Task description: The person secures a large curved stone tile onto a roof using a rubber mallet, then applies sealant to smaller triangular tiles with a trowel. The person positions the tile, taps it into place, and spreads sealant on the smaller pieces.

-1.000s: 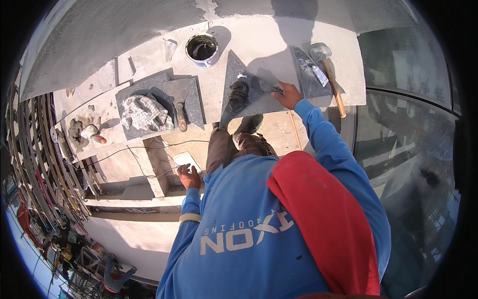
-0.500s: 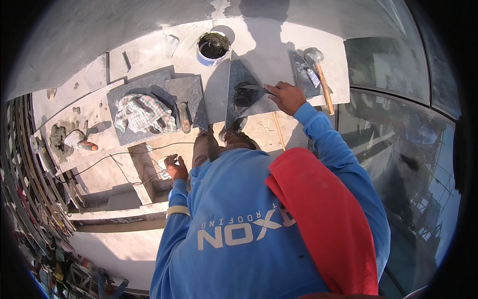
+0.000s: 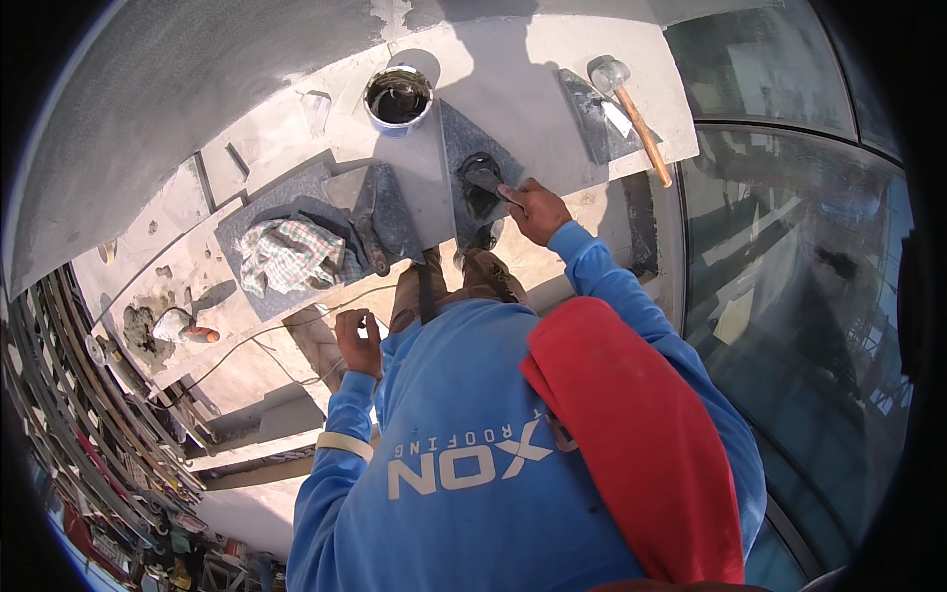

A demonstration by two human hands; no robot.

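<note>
My right hand point(image 3: 540, 211) is closed round the handle of a putty knife point(image 3: 484, 179). Its blade touches a blob of dark paste point(image 3: 478, 203) on a pointed grey stone tile point(image 3: 462, 130) lying on the ledge in front of me. Beyond that tile, a white bucket point(image 3: 398, 126) holds more dark paste. My left hand point(image 3: 359, 342) hangs by my waist, empty, its fingers loosely bent and apart. Nearest to it on the ledge are a flat trowel point(image 3: 367, 235) and a crumpled checked cloth point(image 3: 288, 255), both on grey tiles point(image 3: 237, 212).
At the right end lie a mallet point(image 3: 643, 133), a small tile point(image 3: 582, 104) and a white tube point(image 3: 618, 118), next to glass panels point(image 3: 779, 227). An orange-handled trowel point(image 3: 201, 335) rests by wet mortar point(image 3: 143, 328) on the left. A cable point(image 3: 232, 353) runs below the ledge.
The putty knife's blade has turned and come down onto the dark paste, with my right hand moving slightly left. My left hand has risen a little beside my waist. The view has shifted.
</note>
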